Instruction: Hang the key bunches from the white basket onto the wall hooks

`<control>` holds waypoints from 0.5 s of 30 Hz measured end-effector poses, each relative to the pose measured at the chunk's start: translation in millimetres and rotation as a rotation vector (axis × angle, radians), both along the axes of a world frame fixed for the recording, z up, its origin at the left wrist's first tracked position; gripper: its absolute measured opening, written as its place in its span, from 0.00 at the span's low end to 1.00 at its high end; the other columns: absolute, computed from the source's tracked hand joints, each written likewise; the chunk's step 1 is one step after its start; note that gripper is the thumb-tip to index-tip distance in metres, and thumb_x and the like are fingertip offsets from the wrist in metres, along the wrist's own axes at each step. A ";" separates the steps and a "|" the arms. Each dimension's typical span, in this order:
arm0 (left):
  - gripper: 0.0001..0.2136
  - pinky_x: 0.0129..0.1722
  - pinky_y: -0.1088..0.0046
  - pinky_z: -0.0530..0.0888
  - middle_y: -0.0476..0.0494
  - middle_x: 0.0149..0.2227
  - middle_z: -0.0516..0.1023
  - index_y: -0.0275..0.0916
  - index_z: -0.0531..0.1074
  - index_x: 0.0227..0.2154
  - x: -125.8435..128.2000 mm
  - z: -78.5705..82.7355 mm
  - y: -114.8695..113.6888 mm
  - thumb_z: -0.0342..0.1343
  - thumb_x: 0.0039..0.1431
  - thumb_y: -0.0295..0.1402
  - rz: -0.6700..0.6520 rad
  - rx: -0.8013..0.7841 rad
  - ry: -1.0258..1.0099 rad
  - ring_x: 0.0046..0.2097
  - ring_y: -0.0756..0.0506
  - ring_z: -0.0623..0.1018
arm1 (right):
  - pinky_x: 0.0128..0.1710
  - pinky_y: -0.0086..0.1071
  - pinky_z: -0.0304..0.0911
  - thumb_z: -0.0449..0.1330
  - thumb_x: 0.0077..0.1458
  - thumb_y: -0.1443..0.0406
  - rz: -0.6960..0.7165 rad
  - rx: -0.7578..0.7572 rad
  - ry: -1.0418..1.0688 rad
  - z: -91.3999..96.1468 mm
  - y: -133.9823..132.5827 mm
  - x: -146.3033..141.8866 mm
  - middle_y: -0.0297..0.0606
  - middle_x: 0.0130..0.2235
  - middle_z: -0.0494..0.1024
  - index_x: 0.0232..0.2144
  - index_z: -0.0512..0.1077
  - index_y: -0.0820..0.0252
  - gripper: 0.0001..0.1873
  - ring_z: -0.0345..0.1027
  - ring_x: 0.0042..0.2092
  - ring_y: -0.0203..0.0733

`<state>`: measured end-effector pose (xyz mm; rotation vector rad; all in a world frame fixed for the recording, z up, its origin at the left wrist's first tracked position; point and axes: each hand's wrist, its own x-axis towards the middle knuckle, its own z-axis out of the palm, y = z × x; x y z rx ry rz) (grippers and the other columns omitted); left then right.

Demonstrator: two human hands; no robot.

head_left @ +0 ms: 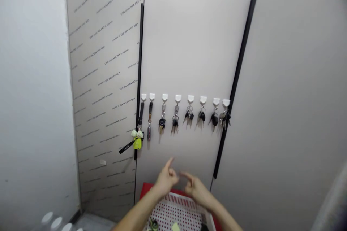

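Observation:
My left hand (pixel 166 179) and my right hand (pixel 195 187) are raised side by side in front of a cabinet door, fingertips nearly touching. The fingers are loosely apart, the left forefinger pointing up, and I see nothing in either hand. Above them a row of white hooks (pixel 184 98) on the door carries several key bunches (pixel 189 115). The leftmost bunch has a yellow-green charm with a bow (pixel 137 140). Below my hands sits a white perforated basket (pixel 176 211) on a red surface (pixel 146 188).
Tall pale cabinet doors with long black handles (pixel 235 79) fill the view. The left panel (pixel 105 61) still has printed protective film. A white wall is at the left, with round white objects (pixel 55 222) on the floor. Small items lie in the basket.

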<state>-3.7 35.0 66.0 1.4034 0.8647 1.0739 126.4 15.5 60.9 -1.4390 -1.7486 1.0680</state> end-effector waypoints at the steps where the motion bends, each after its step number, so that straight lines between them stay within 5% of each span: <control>1: 0.33 0.19 0.82 0.54 0.60 0.14 0.56 0.34 0.44 0.48 1.5 27.5 -0.2 0.45 0.34 0.17 -0.005 0.068 -0.066 0.17 0.58 0.55 | 0.13 0.21 0.37 0.48 0.34 0.74 -0.018 0.081 0.060 26.4 1.5 -1.4 0.19 0.11 0.47 0.45 0.51 0.67 0.30 0.38 0.13 0.25; 4: 0.35 0.20 0.82 0.54 0.59 0.15 0.57 0.40 0.37 0.50 2.7 106.6 -9.0 0.48 0.38 0.21 -0.064 0.282 -0.267 0.18 0.58 0.56 | 0.14 0.21 0.43 0.50 0.39 0.69 -0.079 0.401 0.270 104.5 -4.6 -6.5 0.20 0.12 0.50 0.50 0.39 0.61 0.35 0.42 0.15 0.25; 7: 0.37 0.20 0.82 0.55 0.59 0.15 0.57 0.45 0.34 0.49 1.6 155.4 -20.9 0.49 0.39 0.23 -0.127 0.434 -0.406 0.18 0.59 0.56 | 0.16 0.22 0.47 0.51 0.40 0.68 -0.108 0.696 0.440 155.9 -17.2 -10.3 0.20 0.12 0.51 0.50 0.35 0.55 0.37 0.46 0.15 0.26; 10: 0.37 0.20 0.82 0.55 0.60 0.15 0.57 0.45 0.33 0.49 2.6 168.0 -25.4 0.50 0.39 0.23 -0.181 0.467 -0.440 0.18 0.59 0.56 | 0.17 0.24 0.50 0.51 0.40 0.69 -0.093 0.803 0.539 171.7 -22.5 -10.9 0.19 0.12 0.51 0.50 0.35 0.53 0.38 0.47 0.15 0.26; 15: 0.37 0.20 0.82 0.55 0.59 0.15 0.57 0.46 0.33 0.49 5.4 163.4 -21.7 0.49 0.40 0.23 -0.240 0.463 -0.423 0.18 0.59 0.56 | 0.17 0.24 0.51 0.51 0.39 0.69 -0.072 0.795 0.560 169.5 -20.3 -10.5 0.19 0.12 0.51 0.50 0.37 0.52 0.37 0.47 0.15 0.26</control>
